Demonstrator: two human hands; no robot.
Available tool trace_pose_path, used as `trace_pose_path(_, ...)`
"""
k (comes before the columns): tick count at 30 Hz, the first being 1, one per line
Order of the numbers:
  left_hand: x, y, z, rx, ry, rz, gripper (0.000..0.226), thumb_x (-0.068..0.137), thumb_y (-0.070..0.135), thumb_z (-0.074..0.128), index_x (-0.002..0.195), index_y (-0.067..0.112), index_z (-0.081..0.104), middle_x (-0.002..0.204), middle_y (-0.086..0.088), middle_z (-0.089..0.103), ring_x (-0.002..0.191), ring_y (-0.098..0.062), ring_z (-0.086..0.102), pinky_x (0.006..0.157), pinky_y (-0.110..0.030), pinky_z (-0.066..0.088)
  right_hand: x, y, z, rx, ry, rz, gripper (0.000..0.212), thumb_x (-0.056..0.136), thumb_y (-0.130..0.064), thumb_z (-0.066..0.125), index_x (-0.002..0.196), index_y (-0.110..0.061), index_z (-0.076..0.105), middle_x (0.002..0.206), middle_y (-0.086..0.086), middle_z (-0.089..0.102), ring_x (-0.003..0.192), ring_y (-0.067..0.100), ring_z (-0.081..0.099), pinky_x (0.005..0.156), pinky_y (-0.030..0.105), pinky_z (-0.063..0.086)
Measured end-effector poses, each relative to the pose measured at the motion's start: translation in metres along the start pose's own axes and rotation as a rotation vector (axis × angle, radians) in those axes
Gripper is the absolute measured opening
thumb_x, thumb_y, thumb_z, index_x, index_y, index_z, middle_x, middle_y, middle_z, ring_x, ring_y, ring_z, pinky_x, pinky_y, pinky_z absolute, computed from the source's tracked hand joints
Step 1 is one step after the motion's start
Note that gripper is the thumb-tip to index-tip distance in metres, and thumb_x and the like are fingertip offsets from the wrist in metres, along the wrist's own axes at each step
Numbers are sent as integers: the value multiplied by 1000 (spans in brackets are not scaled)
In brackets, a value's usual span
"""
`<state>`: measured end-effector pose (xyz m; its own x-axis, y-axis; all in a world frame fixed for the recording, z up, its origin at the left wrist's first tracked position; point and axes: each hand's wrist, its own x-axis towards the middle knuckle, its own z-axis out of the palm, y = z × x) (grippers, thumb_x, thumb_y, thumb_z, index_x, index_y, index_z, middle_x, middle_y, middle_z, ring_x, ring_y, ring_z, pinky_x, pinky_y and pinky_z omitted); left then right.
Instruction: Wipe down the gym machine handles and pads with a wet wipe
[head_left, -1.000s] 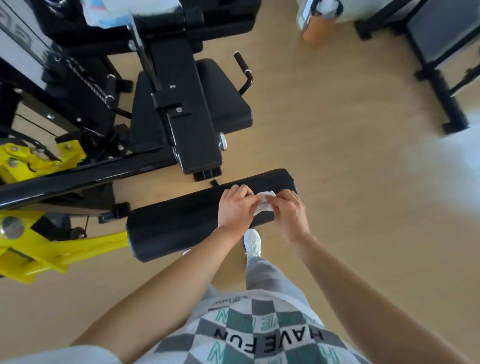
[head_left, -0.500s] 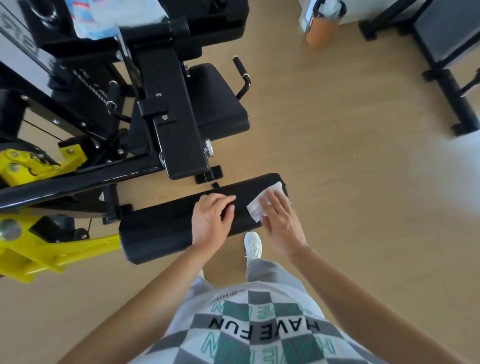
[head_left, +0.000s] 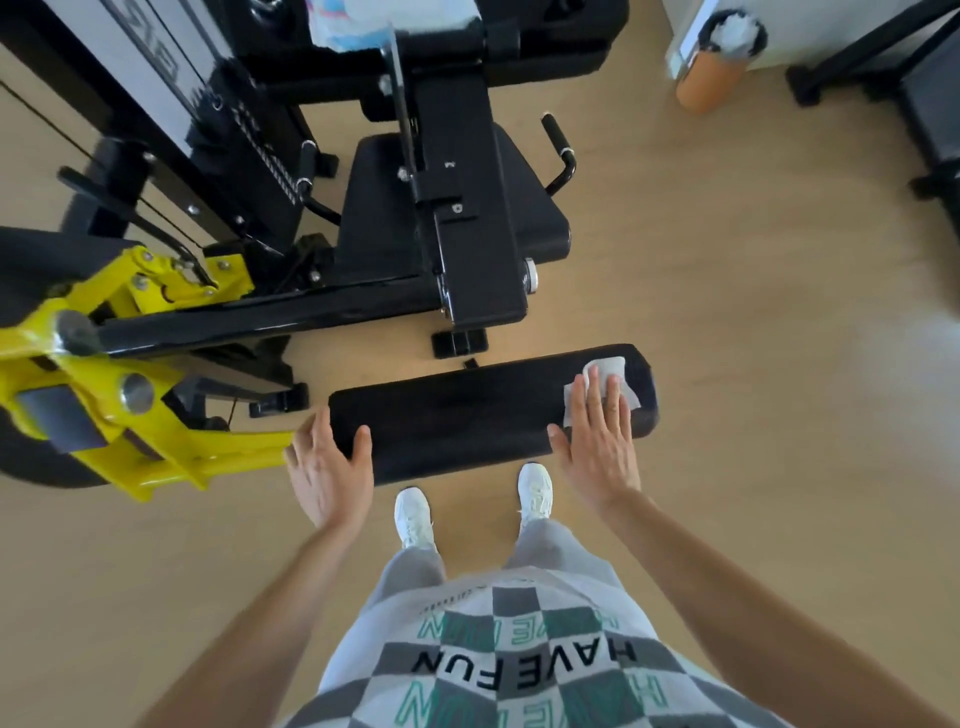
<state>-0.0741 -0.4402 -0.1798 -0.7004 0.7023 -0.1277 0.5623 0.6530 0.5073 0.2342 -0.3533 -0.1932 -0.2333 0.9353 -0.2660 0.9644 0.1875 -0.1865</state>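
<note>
A black cylindrical roller pad (head_left: 467, 410) lies crosswise in front of me, fixed to the machine's yellow arm (head_left: 171, 457). A white wet wipe (head_left: 597, 379) is spread on the pad's right end. My right hand (head_left: 597, 441) presses flat on the wipe with straight fingers. My left hand (head_left: 327, 462) sits at the pad's left end, thumb on the pad's top, fingers spread beside its end face. Behind the pad stand the black seat pad (head_left: 379, 208) and two short black handles (head_left: 558, 140), (head_left: 306, 166).
The machine's black frame (head_left: 467, 249) and weight stack fill the upper left. A pack of wipes (head_left: 374, 21) lies on top of the machine. An orange bottle (head_left: 711, 78) stands on the wooden floor at upper right, near another black bench (head_left: 930, 104).
My left hand slid from the pad's middle to its left end. My right hand spread the wipe flat and moved it towards the right end. The view shifted rightwards.
</note>
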Motion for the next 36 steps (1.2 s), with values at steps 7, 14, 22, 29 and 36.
trace_pose_path(7,4,-20,-10,-125,-110,21,55,97,27,68,147,8,53,137,-15,60,123,-34,57,99,-47,50,3,-56,5,-77,-23,-176,74,102,-51,19,161,-7,9,170,14,8,157,34,-4,127,52,8)
trace_pose_path(14,1,-24,-17,-235,-137,-16,53,92,22,75,141,11,57,130,-9,61,105,-24,61,85,-28,44,7,-140,13,-96,-106,-455,71,105,-45,37,162,-11,11,171,12,10,158,32,-2,127,52,6)
trace_pose_path(22,-7,-46,-25,-336,-179,-43,39,94,4,62,130,18,65,117,-1,69,97,-15,68,80,-14,50,2,-220,32,-84,-154,-716,70,100,-31,48,160,-7,22,170,12,14,158,33,5,127,50,9)
trace_pose_path(29,-16,-59,-31,-318,-229,-82,48,87,-9,54,127,14,67,112,-3,72,99,-13,66,71,0,41,-1,-206,31,-174,-142,-673,66,106,-38,32,163,-12,9,171,9,-1,157,25,-10,128,47,3)
trace_pose_path(36,-19,-62,-35,-307,-247,-120,41,90,1,53,120,23,70,112,7,71,98,-8,61,75,-12,43,1,-137,14,-164,-69,-372,65,107,-44,21,162,-11,9,171,10,4,158,26,-3,128,49,8)
